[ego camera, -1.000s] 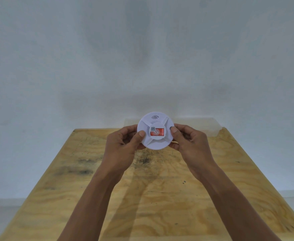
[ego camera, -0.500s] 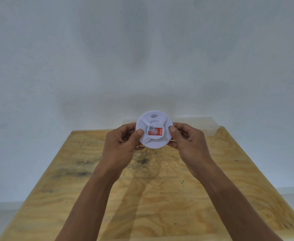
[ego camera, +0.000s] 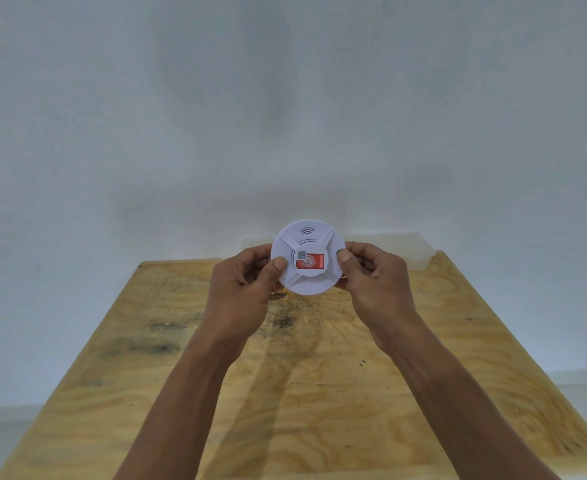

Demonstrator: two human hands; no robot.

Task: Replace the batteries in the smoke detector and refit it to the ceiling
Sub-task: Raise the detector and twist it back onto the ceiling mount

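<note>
Two hands grip the smoke detector [ego camera: 308,257] by its rim: left hand [ego camera: 242,292] and right hand [ego camera: 377,282] on either side, fingers curled behind it, thumbs pressed on its face. Over the last second it has risen slightly and tipped toward the camera, clear above the plywood bench [ego camera: 423,393] below both hands. This looks like inspection before opening; batteries unseen.

Stained plywood table [ego camera: 320,393]; clear plastic box [ego camera: 413,251] at far edge.
</note>
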